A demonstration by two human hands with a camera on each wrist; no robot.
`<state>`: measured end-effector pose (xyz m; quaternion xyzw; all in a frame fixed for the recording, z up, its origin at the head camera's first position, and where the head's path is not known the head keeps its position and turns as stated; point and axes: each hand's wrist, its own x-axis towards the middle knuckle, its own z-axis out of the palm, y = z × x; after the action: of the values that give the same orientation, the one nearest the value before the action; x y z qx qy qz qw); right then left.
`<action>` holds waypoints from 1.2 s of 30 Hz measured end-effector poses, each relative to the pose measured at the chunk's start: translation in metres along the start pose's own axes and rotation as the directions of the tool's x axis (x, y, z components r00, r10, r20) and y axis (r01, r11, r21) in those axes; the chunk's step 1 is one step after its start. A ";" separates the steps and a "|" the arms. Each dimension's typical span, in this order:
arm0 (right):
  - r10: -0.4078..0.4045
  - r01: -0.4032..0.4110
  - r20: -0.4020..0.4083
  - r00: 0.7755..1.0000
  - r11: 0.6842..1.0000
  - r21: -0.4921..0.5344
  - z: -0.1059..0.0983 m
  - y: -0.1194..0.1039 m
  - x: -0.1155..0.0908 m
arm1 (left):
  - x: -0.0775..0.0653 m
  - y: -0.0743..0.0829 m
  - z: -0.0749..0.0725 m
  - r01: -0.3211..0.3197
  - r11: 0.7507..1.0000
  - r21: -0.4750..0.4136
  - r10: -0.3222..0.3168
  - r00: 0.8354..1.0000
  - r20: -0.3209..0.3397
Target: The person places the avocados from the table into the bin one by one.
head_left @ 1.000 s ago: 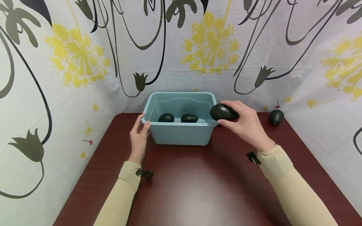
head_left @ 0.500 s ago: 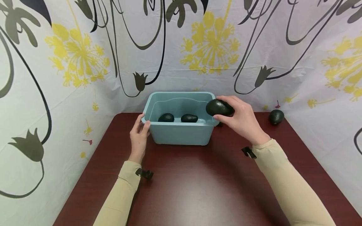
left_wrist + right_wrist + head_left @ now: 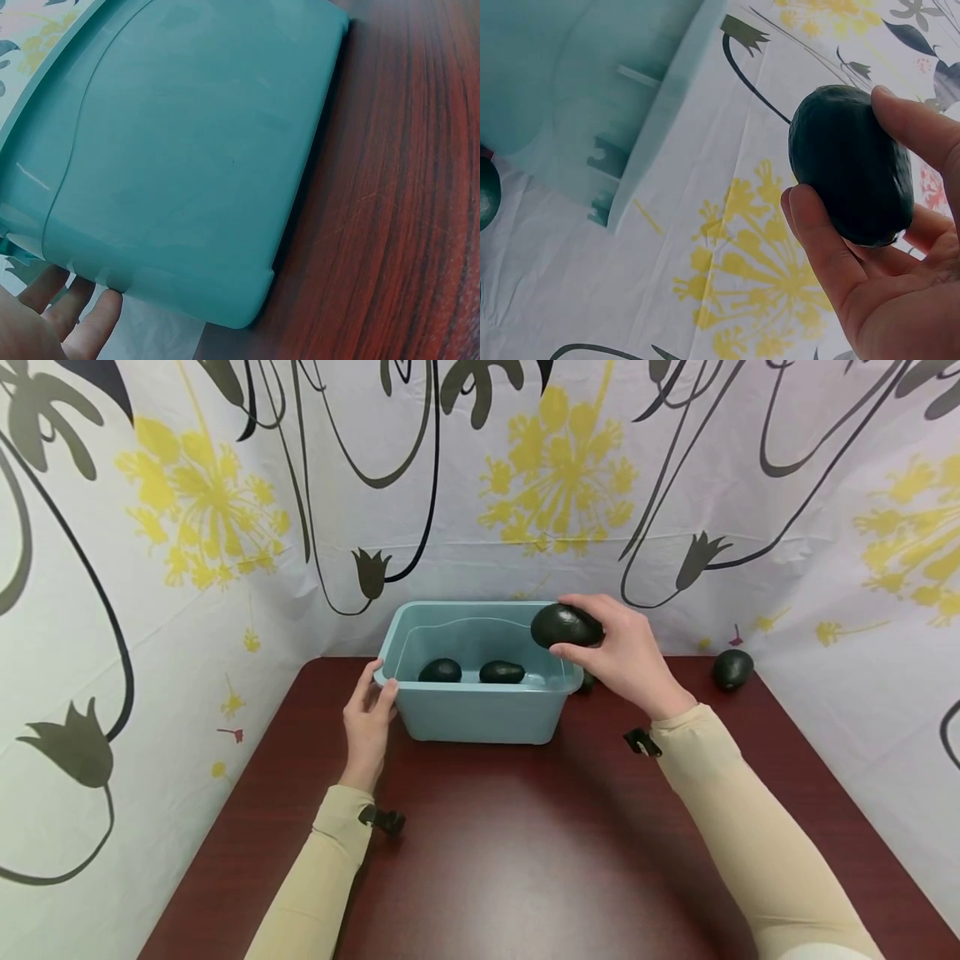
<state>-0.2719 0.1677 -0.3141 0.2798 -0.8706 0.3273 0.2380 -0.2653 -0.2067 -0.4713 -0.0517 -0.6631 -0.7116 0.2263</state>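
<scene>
My right hand [image 3: 628, 652] holds a dark green avocado [image 3: 566, 626] between thumb and fingers, above the right end of a light blue plastic bin [image 3: 480, 714]. In the right wrist view the thumb and fingers wrap the sides of this avocado [image 3: 851, 165]. At the bin's front left corner, my left hand [image 3: 366, 722] grips the rim, thumb at the front and fingers along the side. The left wrist view has its fingertips [image 3: 101, 311] against the bin wall [image 3: 180, 165]. Inside the bin lie two avocados, one left [image 3: 440, 671] and one nearer the middle [image 3: 502, 672].
Another avocado [image 3: 732, 670] rests at the far right corner of the dark red wooden table [image 3: 487, 843]. One more [image 3: 587, 683] shows partly behind the bin's right end. A white cloth with flower patterns [image 3: 465, 527] hangs around the table's back and sides.
My right hand has carried its avocado left and slightly up, from beside the bin's right rim to over the bin. The left hand and the bin have stayed in place.
</scene>
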 end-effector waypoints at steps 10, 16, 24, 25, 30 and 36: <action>0.053 -0.054 0.051 0.997 0.998 0.014 0.002 0.003 0.022 | 0.001 0.004 0.000 0.021 1.000 -0.007 -0.021 1.000 0.002; 0.072 -0.076 0.097 0.993 0.996 0.036 0.006 0.007 0.037 | 0.001 0.001 -0.001 0.016 1.000 0.000 -0.016 1.000 -0.015; 0.107 -0.114 0.137 0.985 0.993 0.043 0.010 0.009 0.053 | 0.000 -0.002 0.000 -0.012 1.000 0.011 0.013 1.000 -0.020; 0.112 -0.118 0.146 0.983 0.992 0.038 0.011 0.010 0.054 | 0.001 -0.002 0.000 -0.011 1.000 0.013 0.011 1.000 -0.018; 0.120 -0.126 0.197 0.973 0.992 0.019 0.018 0.011 0.058 | 0.001 -0.001 0.001 0.005 1.000 0.007 -0.005 1.000 -0.010; 0.096 -0.102 0.238 0.967 0.995 0.015 0.027 0.011 0.057 | -0.003 0.016 0.003 0.013 1.000 -0.001 -0.013 1.000 0.003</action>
<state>-0.3270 0.1372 -0.3029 0.2764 -0.9011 0.3147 0.1120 -0.2570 -0.2030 -0.4574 -0.0485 -0.6633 -0.7134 0.2207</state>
